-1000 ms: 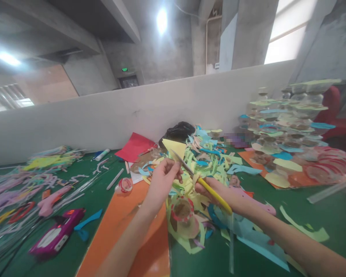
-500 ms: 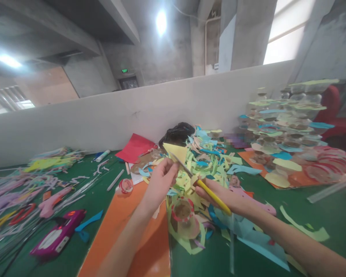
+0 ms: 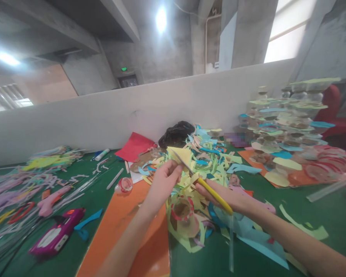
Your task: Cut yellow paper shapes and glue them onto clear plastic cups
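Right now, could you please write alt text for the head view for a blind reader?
Over a green table heaped with paper scraps, the right hand holds a yellow-handled knife against yellow paper in the left hand.

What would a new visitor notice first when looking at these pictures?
First comes the big heap of colourful paper scraps in the middle of the green table. The right hand holds a yellow-handled craft knife against a yellow paper triangle in the left hand. To the right rises a tall pile of clear plastic containers.
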